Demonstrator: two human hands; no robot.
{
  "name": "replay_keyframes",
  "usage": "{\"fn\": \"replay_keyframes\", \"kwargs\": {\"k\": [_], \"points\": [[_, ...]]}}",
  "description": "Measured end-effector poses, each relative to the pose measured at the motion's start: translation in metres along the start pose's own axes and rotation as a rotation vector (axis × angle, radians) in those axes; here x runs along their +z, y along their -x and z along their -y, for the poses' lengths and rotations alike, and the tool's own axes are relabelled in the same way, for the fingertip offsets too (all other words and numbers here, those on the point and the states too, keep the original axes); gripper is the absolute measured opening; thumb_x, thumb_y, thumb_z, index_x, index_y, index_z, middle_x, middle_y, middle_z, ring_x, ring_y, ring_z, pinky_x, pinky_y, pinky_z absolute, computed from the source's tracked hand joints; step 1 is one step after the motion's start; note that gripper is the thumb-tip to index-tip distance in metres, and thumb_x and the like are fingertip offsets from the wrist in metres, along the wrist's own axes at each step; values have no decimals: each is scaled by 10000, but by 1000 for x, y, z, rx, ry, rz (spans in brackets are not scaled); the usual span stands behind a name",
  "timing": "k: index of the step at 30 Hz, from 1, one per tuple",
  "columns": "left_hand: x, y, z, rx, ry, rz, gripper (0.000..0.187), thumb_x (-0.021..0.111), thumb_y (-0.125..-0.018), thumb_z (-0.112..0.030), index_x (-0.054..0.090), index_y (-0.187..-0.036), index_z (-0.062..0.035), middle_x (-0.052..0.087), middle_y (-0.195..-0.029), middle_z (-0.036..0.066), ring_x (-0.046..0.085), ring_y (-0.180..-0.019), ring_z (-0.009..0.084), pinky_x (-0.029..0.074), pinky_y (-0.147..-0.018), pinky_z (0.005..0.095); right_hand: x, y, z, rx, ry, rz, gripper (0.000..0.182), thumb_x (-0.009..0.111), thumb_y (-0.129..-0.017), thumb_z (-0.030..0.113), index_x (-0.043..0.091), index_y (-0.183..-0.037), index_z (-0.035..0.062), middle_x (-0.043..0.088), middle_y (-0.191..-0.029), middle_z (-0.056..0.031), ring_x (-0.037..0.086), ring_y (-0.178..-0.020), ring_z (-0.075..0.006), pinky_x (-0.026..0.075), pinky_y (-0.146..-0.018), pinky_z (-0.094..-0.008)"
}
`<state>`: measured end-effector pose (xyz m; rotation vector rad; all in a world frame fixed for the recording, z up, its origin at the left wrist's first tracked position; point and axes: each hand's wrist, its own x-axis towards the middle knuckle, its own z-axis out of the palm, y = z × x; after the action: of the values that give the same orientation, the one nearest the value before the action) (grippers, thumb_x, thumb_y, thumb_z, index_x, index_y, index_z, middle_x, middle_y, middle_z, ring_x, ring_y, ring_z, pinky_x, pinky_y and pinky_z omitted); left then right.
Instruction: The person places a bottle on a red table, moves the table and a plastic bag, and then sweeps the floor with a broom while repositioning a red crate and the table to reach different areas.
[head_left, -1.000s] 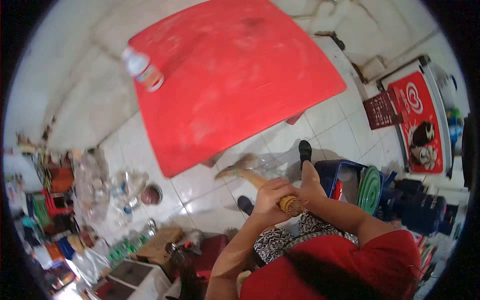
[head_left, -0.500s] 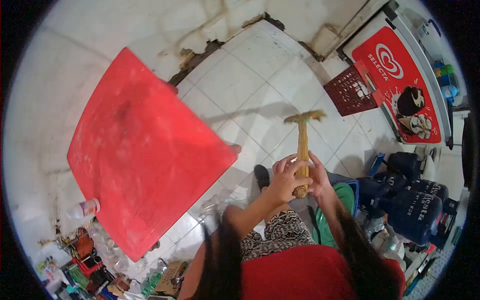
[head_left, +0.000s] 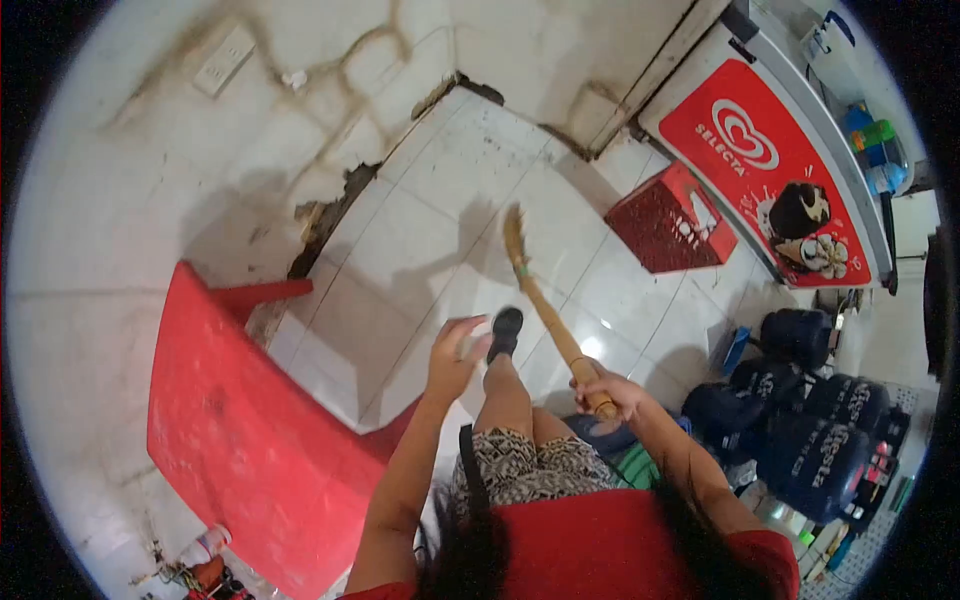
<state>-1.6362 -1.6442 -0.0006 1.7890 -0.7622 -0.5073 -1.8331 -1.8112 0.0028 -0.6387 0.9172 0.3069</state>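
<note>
My right hand (head_left: pixel 612 392) is wrapped round the lower end of a straw-coloured soft broom (head_left: pixel 552 322). The broom slants up and to the left, its bristle head over the white tiles near the middle of the view. Off the handle, my left hand (head_left: pixel 455 358) is raised with its fingers apart and nothing in it. It is nearest to my dark shoe (head_left: pixel 507 325) and to the red table (head_left: pixel 250 430) at the left.
A red plastic crate (head_left: pixel 665 225) stands on the floor before a red-and-white freezer (head_left: pixel 765 170). Several dark blue water jugs (head_left: pixel 815 450) crowd the right side. A bottle (head_left: pixel 205 545) lies by the table's edge. Broken wall edging (head_left: pixel 335 215) runs along the back.
My left hand has let go of the broom and moved left. The broom now leans to the left in my right hand. The view has shifted, and the table appears lower.
</note>
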Motion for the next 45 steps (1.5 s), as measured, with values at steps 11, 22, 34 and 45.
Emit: {"fn": "replay_keyframes", "kwargs": {"k": [11,22,34,45], "points": [[50,-19,144,-726,-71,122,274,515,-727,-199,508,-941,-28,543,-786,80,522,-705,144,417,-561,238,-62,-19,214,-31,218,-176,704,522,-679,41,106,-1227,191,494,-845,-105,451,-474,-117,405,-389,-245],[168,0,100,-1217,62,-303,302,515,-723,-234,496,-976,-71,547,-778,123,519,-705,178,403,-630,276,-204,-233,265,116,455,-349,250,479,-724,172,387,-956,157,392,-530,-3,386,-378,-97,315,-295,-194],[251,-24,64,-1177,182,-365,284,502,-728,-162,489,-984,-40,548,-874,110,525,-810,180,408,-689,264,-190,-283,430,-30,680,-254,453,421,-765,150,257,-1185,196,446,-719,-4,414,-481,-96,388,-389,-247],[247,-46,56,-1268,233,-437,272,489,-741,-155,486,-989,-43,547,-876,95,523,-808,158,409,-680,251,-183,-195,412,54,894,31,630,526,-677,52,227,-1213,197,476,-816,-26,425,-538,-78,371,-462,-167]]}}
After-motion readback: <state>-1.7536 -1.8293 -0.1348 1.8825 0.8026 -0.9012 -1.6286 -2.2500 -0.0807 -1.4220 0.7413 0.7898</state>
